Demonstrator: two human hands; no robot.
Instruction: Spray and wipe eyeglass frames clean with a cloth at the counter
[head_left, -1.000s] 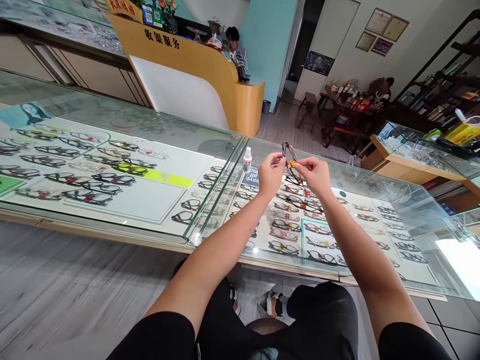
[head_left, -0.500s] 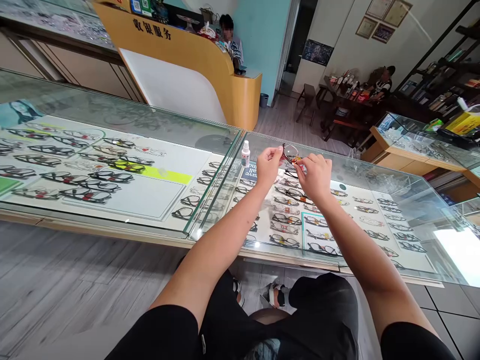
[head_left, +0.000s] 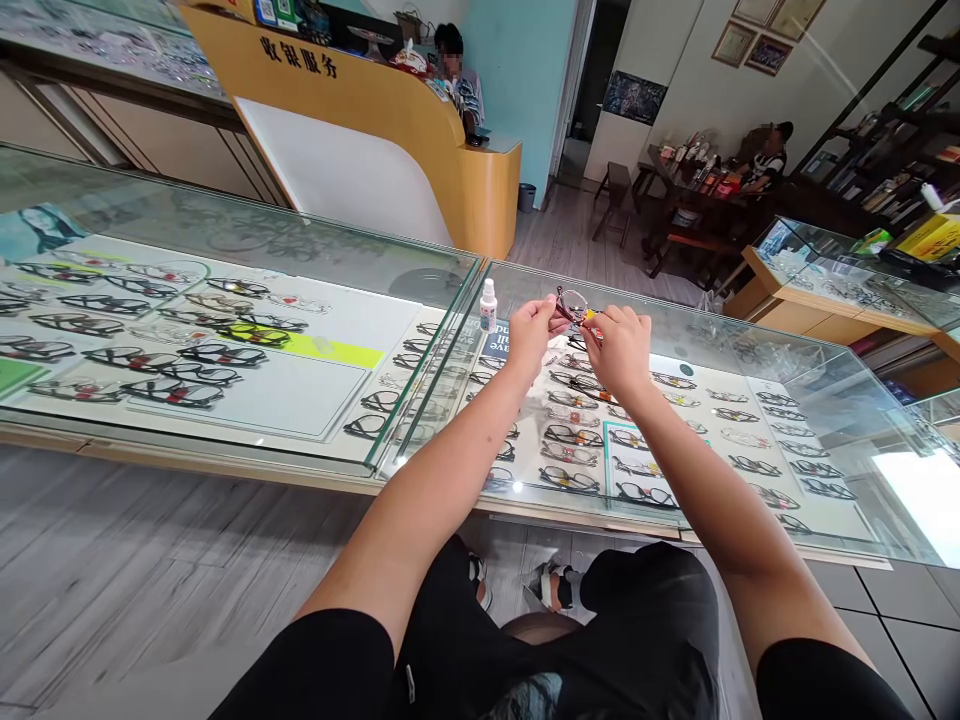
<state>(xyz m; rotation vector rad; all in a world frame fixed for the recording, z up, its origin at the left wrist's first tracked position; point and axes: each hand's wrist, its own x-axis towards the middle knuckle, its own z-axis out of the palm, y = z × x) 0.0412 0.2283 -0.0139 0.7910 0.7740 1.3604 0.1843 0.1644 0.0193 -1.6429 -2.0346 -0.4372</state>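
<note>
Reaches forward over the right glass showcase [head_left: 720, 345] with both forearms, bare below black short sleeves, coming together toward the middle. Bends the left hand [head_left: 532, 330] inward at the front, with the thumb and fingers closed on one side of a pair of glasses [head_left: 572, 303]. Turns the back of the right hand [head_left: 621, 345] upward, with the fingers curled and the fingertips pinching the other side, near a small yellow and red tag [head_left: 590, 315]. Keeps the glasses in the air between the two hands, tilted, above the glass top.

Just beside the left hand, on the showcase, stands upright a white bottle [head_left: 488, 310]. Under the glass, shows many eyeglass frames [head_left: 570, 435] in rows; also in the left showcase [head_left: 262, 410], some with red or yellow tags.

Farther, shows a curved wooden desk [head_left: 420, 110] with a person [head_left: 466, 95] behind it, a small stool [head_left: 615, 190] on the grey floor [head_left: 555, 240], a dark table [head_left: 697, 180] with another person [head_left: 769, 160] at it, and framed papers [head_left: 769, 40] on the wall.
</note>
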